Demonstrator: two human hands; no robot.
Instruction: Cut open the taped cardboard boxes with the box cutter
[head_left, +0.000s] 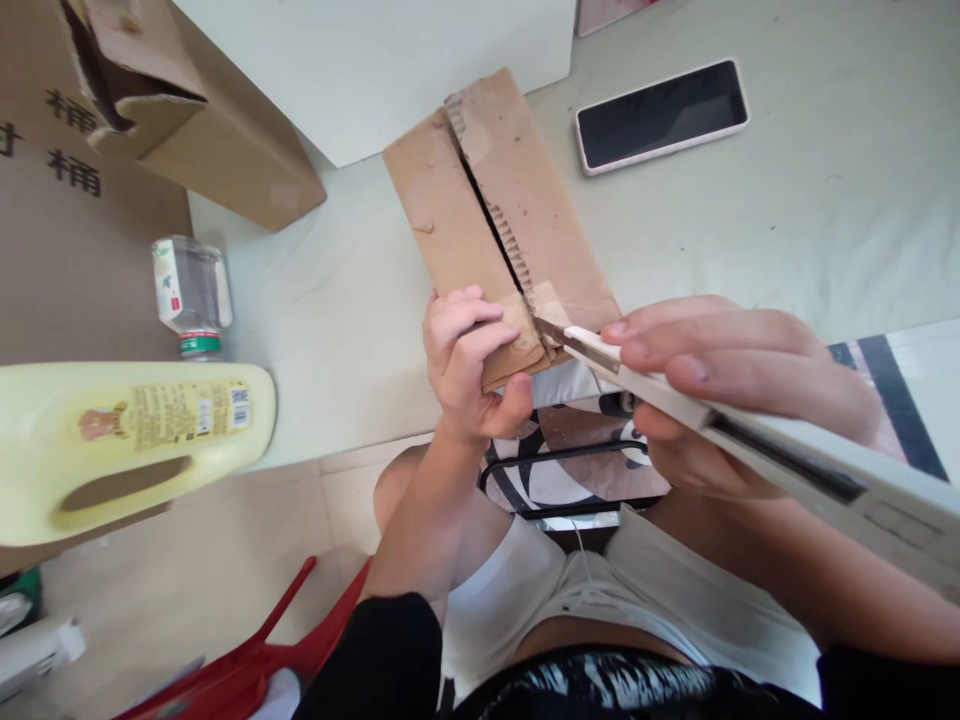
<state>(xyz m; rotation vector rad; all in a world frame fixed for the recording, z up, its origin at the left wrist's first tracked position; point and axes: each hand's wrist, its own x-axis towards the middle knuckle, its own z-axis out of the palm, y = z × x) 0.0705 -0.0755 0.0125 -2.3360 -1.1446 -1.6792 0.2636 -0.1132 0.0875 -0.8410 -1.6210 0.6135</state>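
Note:
A small brown cardboard box (555, 215) lies tilted on the pale table, with a dark slit running along the seam on top and torn tape beside it. My left hand (476, 360) is wrapped round its near left corner, fingers on top and thumb at the near side. My right hand (742, 380) grips a white box cutter (720, 425). The cutter's blade (559, 330) is out, and its tip meets the near end of the seam, close to my left fingers. How deep the tip goes is hidden.
A phone (664, 115) lies beyond the box on the right. To the left are a clear bottle (193, 290), a yellow jug (135, 440) on its side and an open carton (225, 120). A white box (390, 60) stands behind. A red chair (300, 650) is below.

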